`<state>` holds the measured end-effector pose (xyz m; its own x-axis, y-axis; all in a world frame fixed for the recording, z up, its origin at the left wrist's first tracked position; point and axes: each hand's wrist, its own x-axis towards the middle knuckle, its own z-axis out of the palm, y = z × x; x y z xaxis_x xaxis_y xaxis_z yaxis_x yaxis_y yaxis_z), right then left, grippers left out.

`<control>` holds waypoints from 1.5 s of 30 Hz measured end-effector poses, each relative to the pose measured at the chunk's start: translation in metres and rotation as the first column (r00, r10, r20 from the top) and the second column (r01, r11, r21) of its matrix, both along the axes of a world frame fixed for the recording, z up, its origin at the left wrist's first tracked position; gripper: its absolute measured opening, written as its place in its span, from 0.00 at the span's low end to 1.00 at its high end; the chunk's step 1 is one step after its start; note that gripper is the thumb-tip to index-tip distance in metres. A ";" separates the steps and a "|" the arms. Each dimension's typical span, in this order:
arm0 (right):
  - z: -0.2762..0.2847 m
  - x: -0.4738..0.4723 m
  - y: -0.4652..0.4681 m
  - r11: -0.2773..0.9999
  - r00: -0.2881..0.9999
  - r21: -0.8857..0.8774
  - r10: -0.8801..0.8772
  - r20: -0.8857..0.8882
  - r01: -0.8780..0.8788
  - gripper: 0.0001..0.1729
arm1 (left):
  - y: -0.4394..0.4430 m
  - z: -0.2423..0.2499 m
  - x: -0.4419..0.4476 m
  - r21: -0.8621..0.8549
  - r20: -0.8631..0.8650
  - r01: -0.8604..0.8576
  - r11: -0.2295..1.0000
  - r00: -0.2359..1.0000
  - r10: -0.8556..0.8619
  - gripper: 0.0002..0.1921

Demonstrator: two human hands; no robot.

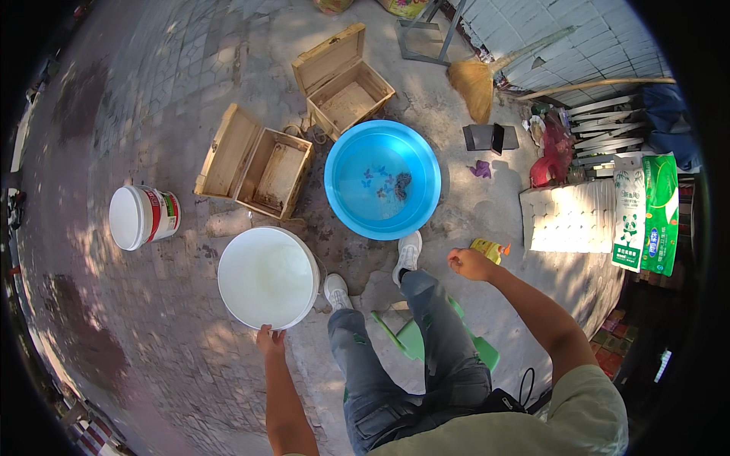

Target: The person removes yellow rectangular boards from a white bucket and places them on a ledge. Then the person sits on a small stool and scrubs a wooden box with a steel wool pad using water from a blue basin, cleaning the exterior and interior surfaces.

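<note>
My left hand [270, 338] grips the near rim of a large white plastic bucket [268, 278], which looks filled with pale, cloudy liquid. Fingers curled, my right hand [471, 264] hangs in the air beside a yellow packet [488, 249] with an orange spout; nothing shows in it. In front of my feet is a blue plastic basin [382, 219] of water with butterfly prints on its bottom. A dark, crumpled cloth-like thing [402, 186] lies in the basin's right part.
Two wooden boxes [279, 171] [351, 102] with raised lids stand beyond the bucket. A lidded white pail [142, 216] is at left. Under me is a green plastic stool [412, 339]. Right are toilet-paper packs [570, 216], a broom [472, 85], a phone [498, 139] and a purple cloth [482, 169].
</note>
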<state>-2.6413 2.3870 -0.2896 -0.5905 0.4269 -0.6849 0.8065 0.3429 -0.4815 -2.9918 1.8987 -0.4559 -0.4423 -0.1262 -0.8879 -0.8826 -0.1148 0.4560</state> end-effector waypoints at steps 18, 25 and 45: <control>-0.372 -0.111 0.186 0.924 0.968 0.298 0.201 0.149 -0.238 0.22 | -0.031 -0.071 0.117 -0.074 -0.081 -0.131 0.989 0.989 0.125 0.33; -0.492 -0.135 0.130 0.912 0.952 0.411 -0.124 0.280 -0.002 0.42 | 0.080 0.022 0.040 -0.893 -0.418 -0.213 0.397 0.721 -0.553 0.34; -0.430 -0.151 0.147 0.939 0.932 0.292 0.260 -0.252 -0.183 0.38 | 0.384 -0.183 -0.116 -0.911 -0.117 0.390 0.138 0.077 -0.990 0.30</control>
